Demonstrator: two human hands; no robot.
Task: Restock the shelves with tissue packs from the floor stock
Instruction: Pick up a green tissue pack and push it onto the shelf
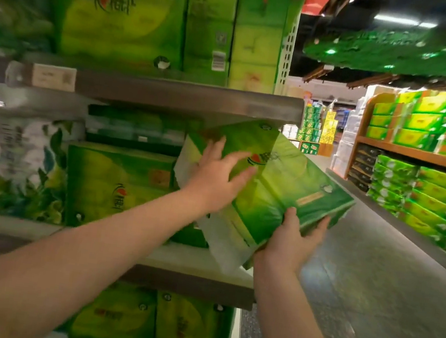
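Green tissue pack (273, 186) tilted, left hand (216, 179) flat on top, right hand (292, 239) gripping beneath

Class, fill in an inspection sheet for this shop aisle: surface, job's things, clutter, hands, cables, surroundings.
Surface: middle shelf, bare at its right end.
Job's things: tilted green tissue pack at the shelf's end; upright packs beside it.
Clutter: nothing seen.
Hands: left hand flat on the pack's face; right hand grips its lower corner.
Cables: nothing seen.
Surroundings: aisle floor; opposite shelves of green packs.
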